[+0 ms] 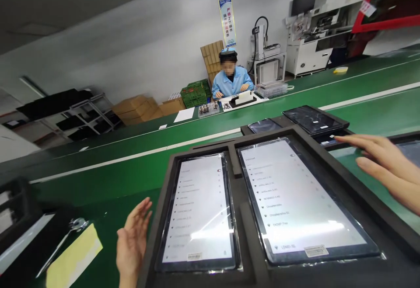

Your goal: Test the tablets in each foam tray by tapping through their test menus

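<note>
A green conveyor belt (183,165) runs across the factory floor, carrying a dark foam tray (236,157) that serves as the centre of the scene. Sunk into the tray side by side lie two lit tablets: the right tablet (302,200), the larger in view, and the left tablet (198,211), each showing a white screen with a list of network names and a small label at the lower edge. Behind the tray, farther along the belt, a second tray (341,124) holds dark-screened tablets (310,119). Across the belt from the tray, a person in a light blue coat (232,82) sits at a workstation, with cardboard boxes (141,106) and green crates (195,93) near them. The right hand (387,168) reaches in at the tray's right edge, fingers stretched flat and together, holding nothing; whether it touches the tray's rim cannot be told. The left hand (133,237) hovers just beside the tray's left wall, palm open towards it, fingers loosely spread, empty. Left of the tray, on the belt, lies a yellow sheet (74,257) beside a small metal tool (77,224).
</note>
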Available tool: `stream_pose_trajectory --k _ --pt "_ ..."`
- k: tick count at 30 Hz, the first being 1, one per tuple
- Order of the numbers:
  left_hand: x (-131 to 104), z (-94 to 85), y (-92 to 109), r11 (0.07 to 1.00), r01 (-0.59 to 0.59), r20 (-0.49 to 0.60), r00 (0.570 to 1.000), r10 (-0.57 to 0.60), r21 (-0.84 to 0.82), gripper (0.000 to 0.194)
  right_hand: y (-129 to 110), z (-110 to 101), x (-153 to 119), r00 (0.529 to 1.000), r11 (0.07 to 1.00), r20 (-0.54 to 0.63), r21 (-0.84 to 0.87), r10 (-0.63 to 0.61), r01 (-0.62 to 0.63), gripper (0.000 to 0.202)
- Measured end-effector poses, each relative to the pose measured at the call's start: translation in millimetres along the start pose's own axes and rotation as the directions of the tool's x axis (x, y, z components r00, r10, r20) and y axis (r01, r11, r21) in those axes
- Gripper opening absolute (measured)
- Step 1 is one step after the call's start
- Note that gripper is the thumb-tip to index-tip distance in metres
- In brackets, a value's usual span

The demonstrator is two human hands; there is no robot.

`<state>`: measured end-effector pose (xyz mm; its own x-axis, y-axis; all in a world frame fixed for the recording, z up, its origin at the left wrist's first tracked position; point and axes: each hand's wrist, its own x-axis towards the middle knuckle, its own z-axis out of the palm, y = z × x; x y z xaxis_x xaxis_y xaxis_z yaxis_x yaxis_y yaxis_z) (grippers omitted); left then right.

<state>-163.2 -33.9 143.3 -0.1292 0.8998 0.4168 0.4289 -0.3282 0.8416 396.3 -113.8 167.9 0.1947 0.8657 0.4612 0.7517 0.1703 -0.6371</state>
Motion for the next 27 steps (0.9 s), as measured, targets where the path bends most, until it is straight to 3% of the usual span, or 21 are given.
stream_pose_trajectory --k 1,2,4,6,8,10,13,15,17,19,22,27 --pt "2 -4.5 7 0.999 -0.044 0.016 0.999 0.044 -0.021 0.073 -17 -2 10 0.986 0.981 0.095 -0.122 -0.14 0.151 0.048" --pt "5 -8.0 16 0.995 -0.098 0.051 0.994 0.099 -0.005 0.075 -36 0 20 0.934 0.931 0.232 -0.181 -0.272 0.316 0.048" --pt "12 -11.8 34 0.961 -0.229 0.166 0.965 0.203 0.157 0.077 -69 14 39 0.756 0.825 0.486 -0.118 -0.437 0.553 0.045" --pt "21 -11.4 50 0.863 -0.346 0.306 0.921 0.239 0.367 0.083 -91 32 51 0.616 0.771 0.612 -0.016 -0.496 0.636 0.046" --pt "27 -8.3 60 0.774 -0.419 0.402 0.885 0.233 0.475 0.086 -99 44 56 0.558 0.758 0.651 0.041 -0.515 0.651 0.046" --pt "30 -4.0 66 0.726 -0.477 0.494 0.842 0.216 0.495 0.087 -95 43 57 0.56 0.759 0.643 0.052 -0.522 0.649 0.043" --pt "26 2.9 72 0.728 -0.53 0.609 0.769 0.195 0.435 0.089 -84 26 53 0.657 0.803 0.559 0.026 -0.506 0.596 0.038" --pt "19 7.0 76 0.772 -0.51 0.608 0.766 0.207 0.38 0.089 -80 17 48 0.749 0.856 0.46 0.05 -0.477 0.515 0.045" --pt "12 10.1 79 0.811 -0.478 0.56 0.795 0.235 0.338 0.087 -80 16 43 0.801 0.888 0.397 0.094 -0.448 0.45 0.055" --pt "7 11.5 81 0.831 -0.46 0.531 0.81 0.249 0.312 0.081 -82 21 38 0.785 0.88 0.409 0.117 -0.466 0.461 0.059" --pt "3 10.5 80 0.825 -0.464 0.495 0.826 0.271 0.322 0.066 -86 28 36 0.701 0.817 0.46 0.104 -0.544 0.567 0.051" --pt "0 4.8 74 0.736 -0.584 0.463 0.786 0.409 0.343 0.048 -87 30 34 0.627 0.757 0.51 0.079 -0.589 0.648 0.044"
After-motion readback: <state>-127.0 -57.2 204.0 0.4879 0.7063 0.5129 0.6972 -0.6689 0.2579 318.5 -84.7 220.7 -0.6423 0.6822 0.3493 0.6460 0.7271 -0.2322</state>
